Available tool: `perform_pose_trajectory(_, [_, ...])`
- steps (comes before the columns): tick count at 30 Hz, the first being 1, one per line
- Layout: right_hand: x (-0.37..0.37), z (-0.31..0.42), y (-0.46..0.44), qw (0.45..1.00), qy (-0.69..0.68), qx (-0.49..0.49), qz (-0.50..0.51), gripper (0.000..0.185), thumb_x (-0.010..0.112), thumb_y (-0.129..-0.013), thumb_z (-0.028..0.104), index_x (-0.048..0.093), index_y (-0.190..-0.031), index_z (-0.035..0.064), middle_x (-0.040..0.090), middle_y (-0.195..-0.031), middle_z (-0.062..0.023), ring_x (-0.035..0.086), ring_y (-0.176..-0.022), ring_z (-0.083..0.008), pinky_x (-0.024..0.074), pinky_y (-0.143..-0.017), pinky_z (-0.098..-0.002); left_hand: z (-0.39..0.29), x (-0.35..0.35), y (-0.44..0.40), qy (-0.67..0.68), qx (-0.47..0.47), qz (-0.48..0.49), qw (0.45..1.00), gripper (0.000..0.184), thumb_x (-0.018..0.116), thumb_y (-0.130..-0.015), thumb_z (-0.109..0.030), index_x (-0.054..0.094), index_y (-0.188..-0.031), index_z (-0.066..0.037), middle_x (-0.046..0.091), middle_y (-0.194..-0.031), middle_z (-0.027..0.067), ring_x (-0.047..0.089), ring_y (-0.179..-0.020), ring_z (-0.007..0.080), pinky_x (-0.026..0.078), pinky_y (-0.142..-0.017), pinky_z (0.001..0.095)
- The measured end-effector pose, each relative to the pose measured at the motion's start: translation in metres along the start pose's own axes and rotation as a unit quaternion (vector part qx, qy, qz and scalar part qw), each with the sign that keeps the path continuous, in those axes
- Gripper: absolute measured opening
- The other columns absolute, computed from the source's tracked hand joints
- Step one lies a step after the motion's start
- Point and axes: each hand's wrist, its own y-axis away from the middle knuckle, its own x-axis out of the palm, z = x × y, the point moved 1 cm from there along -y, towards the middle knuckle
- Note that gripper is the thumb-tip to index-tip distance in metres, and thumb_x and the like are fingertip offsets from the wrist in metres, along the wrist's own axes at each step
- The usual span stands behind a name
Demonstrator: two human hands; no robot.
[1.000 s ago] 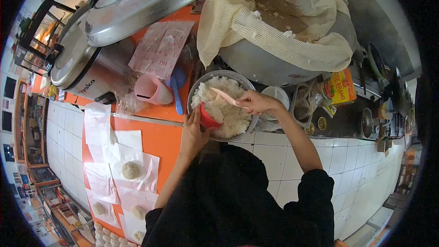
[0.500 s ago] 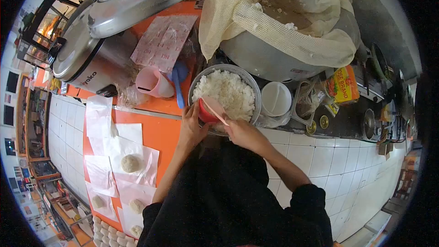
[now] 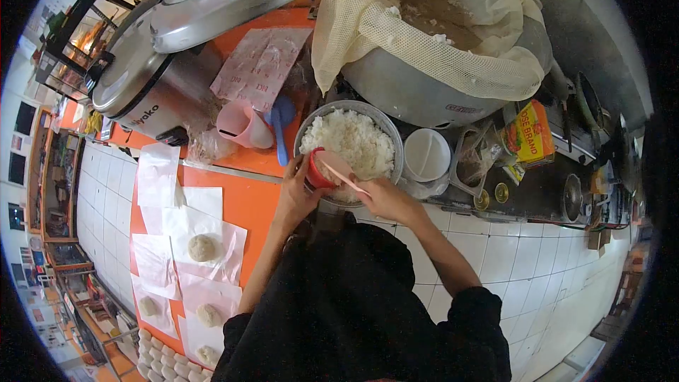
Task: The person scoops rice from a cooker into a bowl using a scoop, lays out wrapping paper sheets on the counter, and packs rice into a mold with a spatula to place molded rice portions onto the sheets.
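A metal pot (image 3: pixel 398 143) full of white cooked rice (image 3: pixel 353 138) stands in front of me. My left hand (image 3: pixel 297 194) is wrapped round a small red cup (image 3: pixel 318 177), held over the near left edge of the pot. In my right hand (image 3: pixel 387 199) is a pink rice paddle (image 3: pixel 335 165) by its handle, its blade lying across the mouth of the cup. How much rice is inside the cup is mostly hidden by the blade.
Left, moulded rice mounds (image 3: pixel 202 247) lie on paper sheets (image 3: pixel 157 258) on the orange table (image 3: pixel 260 205). A pink jug (image 3: pixel 244 125), blue paddle (image 3: pixel 281 131) and rice cooker (image 3: pixel 155 92) stand beyond. A cloth-lined pot (image 3: pixel 431 88) is behind; a white lidded tub (image 3: pixel 426 155) is right.
The paddle and my right hand have shifted slightly to the right and down. My left hand still holds the red cup at nearly the same place. The whole view has moved a little.
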Motion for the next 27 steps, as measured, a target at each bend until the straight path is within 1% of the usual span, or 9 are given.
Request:
perform_pose_trajectory(3, [-0.028,-0.01,-0.001,0.998,-0.046,-0.021,0.041,0.025,0.052,-0.086,0.017,0.061,-0.104,0.0021,0.059,-0.075,-0.0257,0.061,-0.071,-0.0391,0.0465,-0.065,-0.047,-0.005,0.001,-0.001,0.01,-0.007,0.005,1.0,0.077,0.079,-0.057,-0.012,0.044,-0.123,0.005,0.047,-0.117,0.0228,0.048,-0.109,0.0391,0.042,-0.092,0.0406])
perform_pose_trajectory(6, [-0.026,0.015,0.014,0.997,-0.029,0.019,-0.064,0.032,0.051,-0.086,0.014,0.055,-0.117,0.0065,0.059,-0.075,-0.0277,0.061,-0.073,-0.0394,0.0471,-0.067,-0.048,-0.006,-0.001,-0.001,0.031,-0.027,0.013,0.999,0.077,0.079,-0.057,-0.012,0.044,-0.123,0.005,0.047,-0.119,0.0234,0.047,-0.11,0.0394,0.041,-0.093,0.0407])
perform_pose_trajectory(10, [0.043,0.034,0.021,0.987,0.07,0.027,-0.139,0.053,0.048,-0.086,0.011,0.032,-0.136,0.0059,0.059,-0.076,-0.0254,0.06,-0.07,-0.0419,0.0494,-0.064,-0.0467,-0.004,0.0,0.001,-0.024,-0.014,-0.008,1.0,0.077,0.08,-0.058,-0.017,0.045,-0.123,0.004,0.049,-0.118,0.0233,0.051,-0.107,0.0379,0.044,-0.09,0.0398])
perform_pose_trajectory(13, [0.036,0.024,-0.001,0.992,0.105,0.034,-0.058,0.054,0.049,-0.085,0.01,0.031,-0.136,0.0021,0.06,-0.076,-0.0246,0.061,-0.069,-0.0397,0.0498,-0.061,-0.0451,0.005,0.006,0.007,-0.035,0.006,-0.031,0.999,0.077,0.082,-0.058,-0.02,0.046,-0.122,0.003,0.051,-0.117,0.0231,0.054,-0.105,0.036,0.046,-0.087,0.0389])
perform_pose_trajectory(17, [-0.018,0.006,-0.008,0.997,-0.06,0.033,-0.022,0.036,0.052,-0.083,0.012,0.054,-0.117,-0.0006,0.061,-0.076,-0.0235,0.062,-0.07,-0.0356,0.0482,-0.062,-0.0434,-0.006,0.006,0.005,-0.014,-0.004,-0.057,0.998,0.077,0.084,-0.056,-0.021,0.047,-0.119,0.003,0.054,-0.113,0.0223,0.057,-0.101,0.0341,0.049,-0.084,0.0384])
perform_pose_trajectory(18, [-0.015,0.006,-0.004,0.992,-0.098,0.033,-0.075,0.026,0.054,-0.083,0.014,0.061,-0.104,-0.001,0.061,-0.073,-0.0218,0.062,-0.07,-0.0352,0.0467,-0.063,-0.0426,-0.006,0.009,0.003,0.02,-0.022,-0.055,0.998,0.077,0.084,-0.055,-0.02,0.046,-0.118,0.003,0.054,-0.112,0.0223,0.055,-0.102,0.0353,0.047,-0.085,0.0394])
perform_pose_trajectory(21, [0.014,0.016,0.008,0.996,-0.026,-0.019,-0.08,0.024,0.054,-0.084,0.014,0.062,-0.1,-0.0008,0.061,-0.073,-0.0214,0.062,-0.069,-0.0349,0.0461,-0.061,-0.0412,-0.004,0.013,0.004,0.081,-0.064,-0.042,0.994,0.077,0.085,-0.052,-0.018,0.043,-0.114,0.001,0.054,-0.108,0.022,0.053,-0.103,0.0376,0.045,-0.086,0.0416])
perform_pose_trajectory(24, [-0.011,0.005,0.014,0.994,-0.106,-0.031,0.015,0.023,0.054,-0.084,0.014,0.061,-0.101,-0.001,0.061,-0.077,-0.0231,0.062,-0.069,-0.0357,0.0465,-0.063,-0.0418,-0.012,0.008,0.004,0.072,-0.05,-0.037,0.995,0.077,0.085,-0.051,-0.019,0.041,-0.111,0.0,0.055,-0.103,0.0212,0.054,-0.099,0.0373,0.046,-0.084,0.0418])
perform_pose_trajectory(27, [-0.036,0.003,0.011,0.994,-0.105,0.026,0.018,0.024,0.056,-0.084,0.015,0.061,-0.102,-0.0003,0.061,-0.079,-0.0235,0.062,-0.07,-0.0359,0.0467,-0.063,-0.0413,-0.023,0.008,-0.003,0.09,-0.032,-0.041,0.995,0.078,0.085,-0.05,-0.02,0.04,-0.111,-0.001,0.055,-0.102,0.021,0.054,-0.098,0.0372,0.046,-0.083,0.042])
